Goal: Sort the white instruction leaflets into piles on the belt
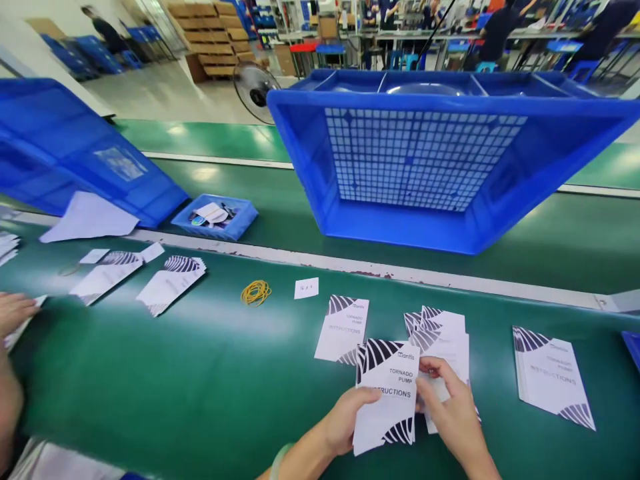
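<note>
My left hand (344,419) grips a small stack of white instruction booklets (387,417), its thumb across the front cover. The cover reads "Mantis Tornado Pump Instructions" and has black zebra stripes at two corners. At the stack's right edge, my right hand (454,408) has its thumb and fingers closed on the booklets' side; some fingertips are hidden. A loose, fanned pile of booklets (455,343) lies under and behind the right hand. Just beyond the held stack rests another booklet (343,328). Farther right lies a neat booklet stack (553,377).
A large blue crate (400,230) stands tilted beyond the belt's edge. Yellow rubber bands (256,293) and a handwritten card (307,288) lie ahead. Leftward are booklet stacks (173,283), a small blue bin (235,223) and another person's hand (15,312).
</note>
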The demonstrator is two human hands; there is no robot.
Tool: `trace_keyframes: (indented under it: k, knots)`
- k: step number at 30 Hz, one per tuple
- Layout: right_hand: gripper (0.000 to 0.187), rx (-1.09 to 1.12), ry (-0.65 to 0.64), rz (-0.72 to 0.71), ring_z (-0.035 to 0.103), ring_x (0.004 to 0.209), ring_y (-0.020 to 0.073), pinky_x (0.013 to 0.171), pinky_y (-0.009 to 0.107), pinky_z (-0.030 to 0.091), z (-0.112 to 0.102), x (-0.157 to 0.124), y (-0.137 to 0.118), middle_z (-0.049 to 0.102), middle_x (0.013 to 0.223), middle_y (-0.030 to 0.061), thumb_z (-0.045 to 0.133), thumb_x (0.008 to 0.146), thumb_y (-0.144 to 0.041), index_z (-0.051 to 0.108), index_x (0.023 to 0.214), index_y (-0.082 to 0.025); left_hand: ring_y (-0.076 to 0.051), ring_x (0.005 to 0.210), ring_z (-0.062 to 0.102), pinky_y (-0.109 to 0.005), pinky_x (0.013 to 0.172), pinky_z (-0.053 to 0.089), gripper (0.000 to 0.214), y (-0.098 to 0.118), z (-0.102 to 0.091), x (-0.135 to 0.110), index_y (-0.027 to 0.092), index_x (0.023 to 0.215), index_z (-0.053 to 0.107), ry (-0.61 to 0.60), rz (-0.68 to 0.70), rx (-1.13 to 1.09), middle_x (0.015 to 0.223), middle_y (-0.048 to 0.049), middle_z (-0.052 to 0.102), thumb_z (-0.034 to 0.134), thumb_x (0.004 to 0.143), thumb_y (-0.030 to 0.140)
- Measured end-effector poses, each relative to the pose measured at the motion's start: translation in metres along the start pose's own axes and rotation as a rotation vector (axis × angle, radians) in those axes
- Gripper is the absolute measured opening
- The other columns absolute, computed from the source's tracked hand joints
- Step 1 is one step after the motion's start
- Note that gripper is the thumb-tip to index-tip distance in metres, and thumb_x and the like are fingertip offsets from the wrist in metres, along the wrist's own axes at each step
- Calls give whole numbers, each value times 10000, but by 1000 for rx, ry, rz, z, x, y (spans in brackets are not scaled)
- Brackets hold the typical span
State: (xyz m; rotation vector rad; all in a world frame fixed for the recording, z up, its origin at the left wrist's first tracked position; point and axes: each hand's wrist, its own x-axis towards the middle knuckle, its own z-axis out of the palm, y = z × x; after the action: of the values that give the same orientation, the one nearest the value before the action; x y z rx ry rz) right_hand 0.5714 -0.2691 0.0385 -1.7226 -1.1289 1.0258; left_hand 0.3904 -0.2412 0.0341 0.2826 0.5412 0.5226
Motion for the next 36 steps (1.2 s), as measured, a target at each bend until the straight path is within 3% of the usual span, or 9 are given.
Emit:
trace_keyframes:
  k: [3, 6, 11, 15, 20, 23, 27, 31, 36]
  knots:
    - [302, 61, 43, 46, 489, 564, 148, 436, 220, 466, 10, -6, -9, 525, 643, 8, 578, 764, -511, 576, 717, -213, -299, 984, 613, -389, 896, 423, 432, -5, -2, 0, 31, 1067, 622, 26, -43, 12, 1011, -172, 676, 565, 711, 269]
    - [297, 37, 67, -9, 485, 581, 143, 499, 224, 454, 4, -6, -11, 508, 612, -1, 589, 773, -479, 548, 663, -207, -263, 889, 636, -339, 795, 461, 419, -8, -7, -1, 40, 1027, 637, 74, -67, 24, 976, -158, 686, 590, 688, 283]
    - [250, 209, 151, 70, 507, 558, 134, 487, 220, 410, -20, -1, -1, 535, 610, -8, 629, 772, -431, 551, 756, -194, -224, 777, 643, -297, 683, 470, 396, -7, -12, -2, 48, 1025, 638, 135, -66, -8, 950, -145, 690, 589, 701, 271]
    - [357, 411, 306, 178, 592, 658, 192, 531, 265, 459, -42, 9, 6, 627, 776, 51, 640, 748, -475, 545, 953, -199, -282, 998, 597, -349, 805, 463, 450, 2, -4, -3, 41, 1160, 567, -15, 7, 3, 1160, -177, 604, 502, 777, 269]
    - [497, -131, 438, 71, 513, 1036, 273, 724, 333, 455, -50, 20, 8, 555, 1173, 104, 583, 778, -482, 502, 1189, -215, -349, 1134, 511, -370, 813, 449, 515, 8, 1, -2, 38, 1241, 484, -141, 23, 35, 1274, -217, 506, 467, 796, 296]
    - [407, -229, 310, -52, 493, 1067, 259, 747, 325, 448, -34, 15, 6, 542, 1197, 93, 503, 833, -455, 517, 1169, -226, -344, 1129, 520, -389, 856, 423, 544, 4, 1, -1, 55, 1265, 466, -159, -20, 50, 1271, -206, 516, 494, 771, 279]
    - [311, -147, -38, -35, 577, 747, 200, 593, 272, 465, -8, 1, 2, 603, 851, 54, 534, 807, -476, 583, 955, -207, -293, 1000, 604, -373, 862, 417, 515, -5, -1, -1, 64, 1156, 576, -63, -99, 46, 1124, -164, 630, 573, 667, 226]
    - [293, -192, -58, -54, 485, 544, 140, 510, 235, 412, 3, -5, -2, 485, 598, -21, 541, 804, -488, 531, 713, -210, -213, 737, 638, -321, 722, 454, 335, -10, -2, 0, 75, 887, 679, 124, -135, 53, 848, -110, 703, 606, 570, 156]
    - [308, -241, -8, -98, 492, 557, 142, 485, 217, 399, 0, -2, 0, 534, 604, 4, 532, 813, -485, 572, 705, -199, -200, 693, 633, -300, 677, 460, 316, -8, 4, 1, 78, 799, 692, 179, -139, 9, 782, -95, 705, 607, 504, 151]
